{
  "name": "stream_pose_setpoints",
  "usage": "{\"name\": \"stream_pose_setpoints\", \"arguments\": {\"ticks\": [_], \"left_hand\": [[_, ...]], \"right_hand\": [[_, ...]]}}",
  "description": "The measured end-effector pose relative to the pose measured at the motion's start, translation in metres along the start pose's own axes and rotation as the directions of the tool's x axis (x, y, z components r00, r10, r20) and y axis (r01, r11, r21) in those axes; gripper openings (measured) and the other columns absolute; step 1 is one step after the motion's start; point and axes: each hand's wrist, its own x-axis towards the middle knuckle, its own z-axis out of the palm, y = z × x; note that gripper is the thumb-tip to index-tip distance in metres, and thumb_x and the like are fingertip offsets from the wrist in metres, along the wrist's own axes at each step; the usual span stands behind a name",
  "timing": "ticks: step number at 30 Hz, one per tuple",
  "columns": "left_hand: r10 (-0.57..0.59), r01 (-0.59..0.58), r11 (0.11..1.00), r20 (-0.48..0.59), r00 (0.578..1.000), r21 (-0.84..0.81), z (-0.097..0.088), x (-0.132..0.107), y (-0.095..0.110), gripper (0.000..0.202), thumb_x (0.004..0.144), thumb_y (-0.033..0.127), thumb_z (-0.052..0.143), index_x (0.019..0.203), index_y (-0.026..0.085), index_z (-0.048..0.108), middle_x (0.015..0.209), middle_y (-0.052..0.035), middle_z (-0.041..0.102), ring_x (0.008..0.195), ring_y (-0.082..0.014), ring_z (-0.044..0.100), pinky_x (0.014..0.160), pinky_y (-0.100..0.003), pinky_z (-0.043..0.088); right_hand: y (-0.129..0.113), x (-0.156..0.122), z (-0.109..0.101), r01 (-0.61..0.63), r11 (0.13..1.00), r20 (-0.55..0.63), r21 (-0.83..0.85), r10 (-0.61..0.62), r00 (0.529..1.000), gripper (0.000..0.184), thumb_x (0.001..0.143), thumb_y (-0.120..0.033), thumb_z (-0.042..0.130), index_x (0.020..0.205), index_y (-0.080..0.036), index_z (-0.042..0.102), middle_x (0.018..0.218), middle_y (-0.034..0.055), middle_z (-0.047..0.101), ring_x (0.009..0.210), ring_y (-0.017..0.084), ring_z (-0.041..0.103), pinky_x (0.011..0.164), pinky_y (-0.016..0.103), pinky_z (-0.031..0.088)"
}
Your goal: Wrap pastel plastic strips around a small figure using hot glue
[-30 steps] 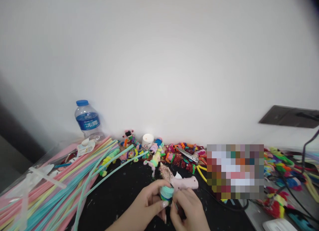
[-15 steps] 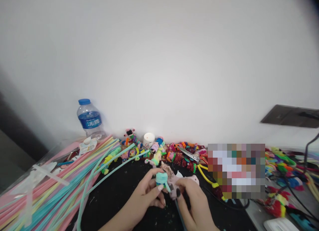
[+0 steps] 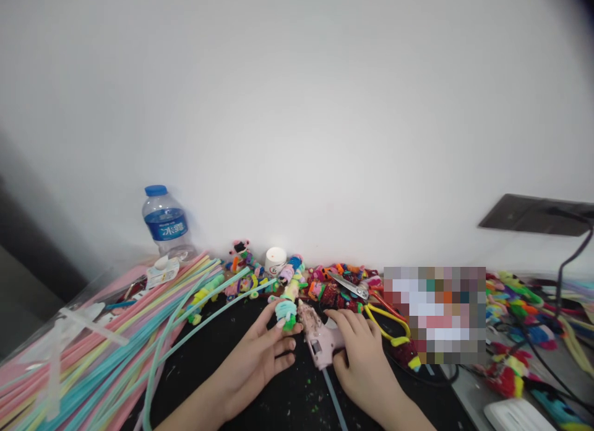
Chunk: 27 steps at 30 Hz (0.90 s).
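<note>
My left hand pinches a small coiled pipe-cleaner piece, teal and green, between thumb and fingertips and holds it out over the black mat. My right hand is wrapped round the handle of a pink glue gun that lies on the mat, its glue-crusted nozzle pointing up towards the coiled piece. A clear glue stick sticks out of the gun's back end towards me.
A sheaf of long pastel pipe cleaners lies at the left. A water bottle, a small white jar, several finished coiled pieces, scissors and yellow-handled pliers line the wall. More fuzzy stems and a cable lie at the right.
Both hands moved forward, away from me. The left carried the coiled piece up the mat; the right settled onto the pink glue gun and closed round its handle.
</note>
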Motion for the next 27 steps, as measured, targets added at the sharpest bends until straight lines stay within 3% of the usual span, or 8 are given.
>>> {"name": "stream_pose_setpoints", "arguments": {"ticks": [5,12,17,21,27], "left_hand": [[-0.032,0.032,0.994,0.007,0.999,-0.109,-0.004,0.002,0.002,0.056,0.085,0.019,0.056,0.132,0.028,0.028,0.099,-0.0077,0.064,0.078,-0.0117,0.062,0.074,-0.028,0.045],[0.038,-0.044,0.985,-0.037,0.999,-0.168,-0.012,0.007,-0.001,0.048,0.082,0.013,0.059,0.124,0.028,0.043,0.087,-0.0011,0.06,0.074,-0.0091,0.059,0.072,-0.024,0.045],[0.087,-0.092,0.991,-0.052,0.995,-0.093,-0.011,0.006,0.0,0.048,0.08,0.015,0.062,0.123,0.028,0.046,0.086,-0.0009,0.059,0.075,-0.0095,0.058,0.074,-0.024,0.044],[0.111,-0.11,0.994,-0.071,0.991,0.013,-0.006,0.005,0.002,0.048,0.078,0.019,0.064,0.122,0.028,0.047,0.087,-0.001,0.061,0.079,-0.0111,0.059,0.079,-0.026,0.043],[0.099,-0.096,0.994,-0.088,0.991,0.044,-0.005,0.004,0.001,0.052,0.074,0.021,0.068,0.121,0.027,0.047,0.099,-0.0041,0.065,0.09,-0.0144,0.06,0.085,-0.029,0.041]], "right_hand": [[0.003,0.002,-0.003,0.027,1.0,0.064,0.0,-0.027,0.998,0.055,0.062,-0.003,0.045,0.113,-0.021,0.054,0.1,0.0058,0.058,0.094,0.024,0.05,0.086,0.043,0.033],[0.008,0.002,0.001,0.01,0.987,-0.021,0.162,-0.007,1.0,0.047,0.064,-0.004,0.051,0.107,-0.021,0.057,0.096,0.0057,0.059,0.092,0.025,0.053,0.08,0.038,0.039],[0.007,0.004,0.002,-0.073,0.903,-0.061,0.423,0.108,0.992,0.015,0.075,-0.015,0.053,0.088,-0.018,0.06,0.079,0.0029,0.061,0.07,0.017,0.058,0.063,0.027,0.044],[0.003,0.004,-0.001,-0.045,0.84,-0.059,0.541,0.091,0.994,0.008,0.073,-0.013,0.052,0.075,-0.017,0.058,0.069,0.0006,0.059,0.062,0.015,0.056,0.058,0.023,0.045],[0.001,0.003,0.001,-0.016,0.836,-0.055,0.548,0.055,0.997,0.008,0.072,-0.015,0.053,0.065,-0.017,0.053,0.061,-0.001,0.055,0.056,0.013,0.052,0.053,0.021,0.042]]}}
